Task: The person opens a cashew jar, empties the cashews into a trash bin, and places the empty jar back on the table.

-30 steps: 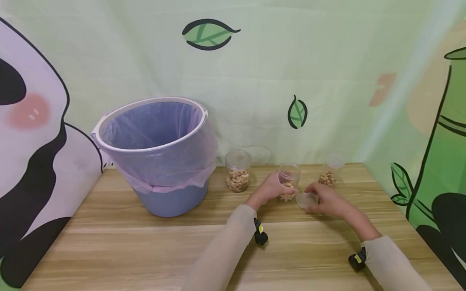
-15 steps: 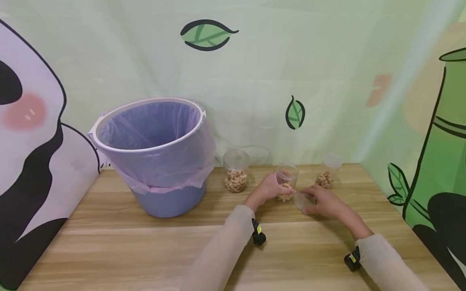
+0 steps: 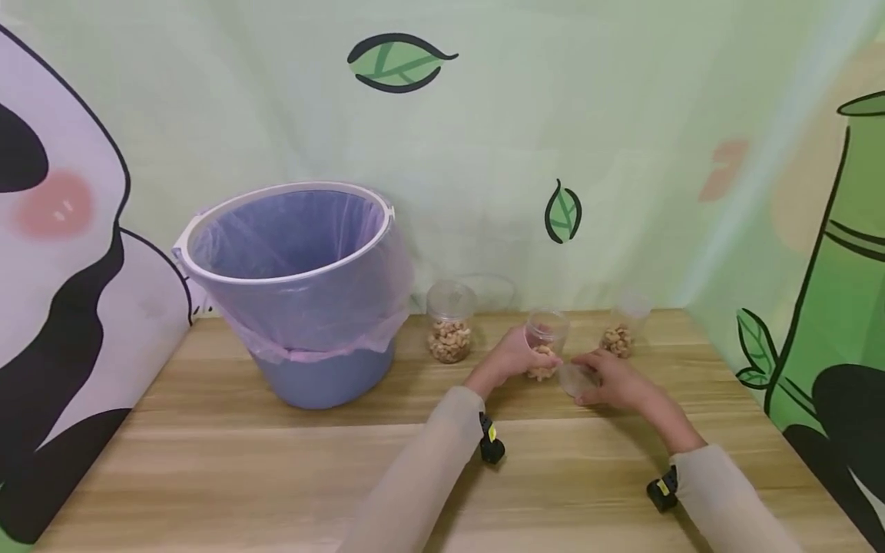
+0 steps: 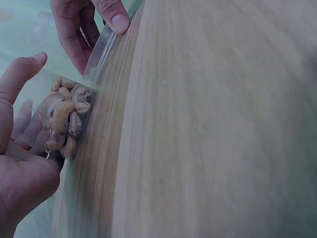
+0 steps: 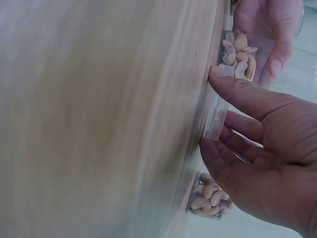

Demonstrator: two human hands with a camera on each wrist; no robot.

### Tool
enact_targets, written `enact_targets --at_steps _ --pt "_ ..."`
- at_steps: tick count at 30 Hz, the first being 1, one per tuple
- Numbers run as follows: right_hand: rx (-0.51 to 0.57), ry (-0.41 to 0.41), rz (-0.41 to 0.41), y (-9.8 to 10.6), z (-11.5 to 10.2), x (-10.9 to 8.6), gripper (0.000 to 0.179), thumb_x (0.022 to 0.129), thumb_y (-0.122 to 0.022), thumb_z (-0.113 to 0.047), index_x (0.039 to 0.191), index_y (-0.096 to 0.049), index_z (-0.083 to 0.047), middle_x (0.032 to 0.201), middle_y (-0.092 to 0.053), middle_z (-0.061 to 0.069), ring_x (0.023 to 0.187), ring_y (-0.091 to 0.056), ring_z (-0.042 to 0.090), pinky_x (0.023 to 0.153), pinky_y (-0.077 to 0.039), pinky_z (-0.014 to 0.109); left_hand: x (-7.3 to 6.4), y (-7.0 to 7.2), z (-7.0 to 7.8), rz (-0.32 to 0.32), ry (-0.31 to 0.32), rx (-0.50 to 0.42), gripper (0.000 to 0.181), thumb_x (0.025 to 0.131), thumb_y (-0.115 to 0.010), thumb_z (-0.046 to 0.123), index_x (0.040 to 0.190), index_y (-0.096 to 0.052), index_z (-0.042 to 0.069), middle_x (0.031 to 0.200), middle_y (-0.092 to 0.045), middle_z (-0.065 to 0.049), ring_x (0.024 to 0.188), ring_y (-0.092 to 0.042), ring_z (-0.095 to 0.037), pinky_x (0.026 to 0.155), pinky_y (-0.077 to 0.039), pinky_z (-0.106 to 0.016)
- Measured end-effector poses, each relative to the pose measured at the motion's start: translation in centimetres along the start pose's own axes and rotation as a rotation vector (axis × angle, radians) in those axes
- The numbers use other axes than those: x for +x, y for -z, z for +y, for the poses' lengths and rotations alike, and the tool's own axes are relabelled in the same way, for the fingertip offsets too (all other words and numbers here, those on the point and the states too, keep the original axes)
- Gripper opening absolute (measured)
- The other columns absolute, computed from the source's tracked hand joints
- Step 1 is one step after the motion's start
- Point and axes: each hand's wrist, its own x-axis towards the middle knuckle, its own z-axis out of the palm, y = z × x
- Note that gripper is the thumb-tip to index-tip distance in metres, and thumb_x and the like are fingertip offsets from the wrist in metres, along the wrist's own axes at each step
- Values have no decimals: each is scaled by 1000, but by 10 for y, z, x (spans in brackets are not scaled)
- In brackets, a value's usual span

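Observation:
My left hand (image 3: 510,355) holds an uncapped clear plastic jar (image 3: 550,326), thumb at the front and fingers round the far side. Cashews (image 4: 64,116) fill its lower part, and it stands upright on the table. Just to its right, my right hand (image 3: 618,382) grips a translucent round lid (image 3: 578,379) by its edge. In the right wrist view this lid (image 5: 216,116) lies flat at the tabletop, with thumb and fingertips on opposite sides of its rim.
A capped cashew jar (image 3: 450,326) stands left of the held one; another (image 3: 620,338) stands behind my right hand. A large blue bucket (image 3: 321,380) with a pink liner occupies the table's left. A printed cloth backdrop (image 3: 484,153) rises behind the wooden table (image 3: 276,468).
My right hand has shifted slightly left with the lid, bringing it closer to the held jar. My left hand keeps its grip on the jar in the same place.

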Motion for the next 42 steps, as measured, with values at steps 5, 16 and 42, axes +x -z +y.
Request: enact_targets --at_steps 5,16,42 --pt "42 -29 -28 -4 2 3 66 84 -85 -19 134 -55 12 130 -55 33 120 -54 49 96 -48 59 -4 4 -2 -2 11 42 54 82 -86 13 130 -62 4 125 -68 -9 113 -64 -17 93 -51 -26" --pt "20 57 -89 7 4 2 73 80 -87 -19 136 -52 15 133 -54 35 123 -51 52 100 -44 61 -30 37 24 -62 -48 68 59 80 -88 16 131 -60 4 126 -68 -11 114 -65 -19 90 -53 -26" --pt "-5 109 26 52 -79 28 38 101 -62 -12 136 -59 2 136 -61 23 119 -61 43 98 -50 56 -105 106 105 -178 -199 214 58 76 -90 11 121 -54 5 117 -62 -11 102 -61 -20 83 -54 -30"
